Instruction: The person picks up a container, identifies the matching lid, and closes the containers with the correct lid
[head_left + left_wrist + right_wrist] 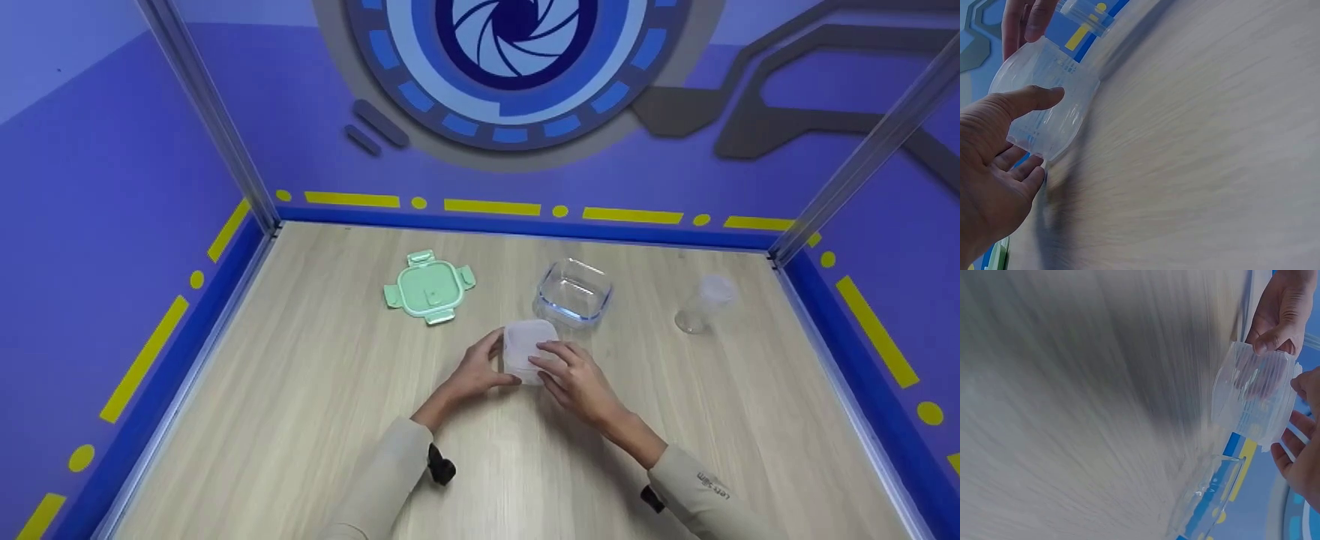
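In the head view a small translucent plastic container [521, 345] with a whitish lid is held at the middle of the table's near half. My left hand [476, 367] grips its body from the left; the left wrist view shows the thumb across one wall and the fingers around the far side. My right hand [581, 381] has its fingers spread over the lid, fingertips at the lid's edge. In the right wrist view, the lid [1283, 413] sits on the container's rim, with the right thumb and fingertips along it.
Just beyond the hands stands a clear square glass container [574, 292]. A green lid [431, 289] with side flaps lies to the left. On the right is a clear cup-like vessel [691, 321] with a whitish top. Blue panels [487, 180] border the table [315, 405].
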Available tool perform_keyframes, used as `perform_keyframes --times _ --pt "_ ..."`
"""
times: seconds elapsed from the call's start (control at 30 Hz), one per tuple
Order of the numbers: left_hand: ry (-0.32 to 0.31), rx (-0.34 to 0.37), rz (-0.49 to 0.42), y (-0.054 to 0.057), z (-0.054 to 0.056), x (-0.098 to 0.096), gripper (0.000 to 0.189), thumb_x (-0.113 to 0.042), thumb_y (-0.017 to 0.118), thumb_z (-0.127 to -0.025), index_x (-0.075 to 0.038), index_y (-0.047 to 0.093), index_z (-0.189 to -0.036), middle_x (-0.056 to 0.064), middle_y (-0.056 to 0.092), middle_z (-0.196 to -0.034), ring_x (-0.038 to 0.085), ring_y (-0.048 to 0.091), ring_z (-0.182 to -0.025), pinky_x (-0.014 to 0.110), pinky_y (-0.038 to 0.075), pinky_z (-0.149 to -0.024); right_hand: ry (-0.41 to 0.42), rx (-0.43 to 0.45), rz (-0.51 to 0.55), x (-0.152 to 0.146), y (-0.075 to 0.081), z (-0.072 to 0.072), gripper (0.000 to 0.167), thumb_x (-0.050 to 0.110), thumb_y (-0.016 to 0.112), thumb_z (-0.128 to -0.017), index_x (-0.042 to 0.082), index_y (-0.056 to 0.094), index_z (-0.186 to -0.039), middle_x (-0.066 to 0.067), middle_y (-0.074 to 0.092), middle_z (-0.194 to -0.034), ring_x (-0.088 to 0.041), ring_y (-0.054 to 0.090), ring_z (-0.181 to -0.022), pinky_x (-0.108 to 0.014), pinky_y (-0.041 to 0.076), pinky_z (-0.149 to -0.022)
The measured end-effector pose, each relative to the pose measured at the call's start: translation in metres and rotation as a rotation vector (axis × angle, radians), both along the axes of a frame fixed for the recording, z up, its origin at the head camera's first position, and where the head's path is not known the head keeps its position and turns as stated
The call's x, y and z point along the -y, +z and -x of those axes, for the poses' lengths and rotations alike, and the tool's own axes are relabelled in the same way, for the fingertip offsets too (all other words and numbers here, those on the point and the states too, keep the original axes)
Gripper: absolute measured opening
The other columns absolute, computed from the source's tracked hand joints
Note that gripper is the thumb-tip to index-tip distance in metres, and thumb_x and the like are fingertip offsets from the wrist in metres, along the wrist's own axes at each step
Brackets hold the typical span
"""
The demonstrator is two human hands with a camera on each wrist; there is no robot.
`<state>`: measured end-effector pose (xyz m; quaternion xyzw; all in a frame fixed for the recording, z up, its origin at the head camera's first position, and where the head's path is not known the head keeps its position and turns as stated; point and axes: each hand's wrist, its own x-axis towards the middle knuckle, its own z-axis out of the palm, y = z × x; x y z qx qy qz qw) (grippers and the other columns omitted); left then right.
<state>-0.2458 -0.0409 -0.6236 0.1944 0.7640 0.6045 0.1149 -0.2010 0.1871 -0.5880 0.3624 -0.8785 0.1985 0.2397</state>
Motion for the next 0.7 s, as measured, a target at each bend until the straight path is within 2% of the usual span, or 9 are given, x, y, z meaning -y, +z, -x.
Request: perform_keyframes --times 0.3,0.6,0.7 --pt "0.008 0.008 0.019 0.0010 0.0005 0.0009 0.089 0.001 0.085 -0.078 0.001 0.038 -0.153 0.022 0.046 -0.156 0.035 0.043 -0.148 0.040 0.036 -0.122 -0.009 -0.004 0.036 0.0045 0.0016 -0.0007 0.032 0.003 0.082 -0.082 0.014 0.078 -0.111 -0.009 0.074 -0.119 -0.029 0.066 -0.111 -0.050 0.056 -0.093" --pt "0.003 0.009 0.020 0.0018 0.0007 0.0003 0.088 0.000 0.085 -0.078 0.001 0.039 -0.152 0.021 0.048 -0.155 0.035 0.044 -0.147 0.041 0.036 -0.122 -0.011 0.016 0.025 0.0047 0.0047 -0.0005 0.029 0.004 0.081 -0.083 0.015 0.077 -0.110 -0.008 0.074 -0.118 -0.028 0.067 -0.110 -0.049 0.056 -0.094" --pt "-0.003 0.014 0.017 0.0026 -0.0013 0.0004 0.089 0.000 0.085 -0.077 0.000 0.039 -0.153 0.021 0.047 -0.156 0.034 0.044 -0.147 0.040 0.036 -0.122 -0.016 0.024 0.021 0.0050 0.0069 -0.0001 0.027 0.004 0.080 -0.084 0.014 0.077 -0.109 -0.009 0.072 -0.119 -0.027 0.068 -0.106 -0.046 0.058 -0.089"
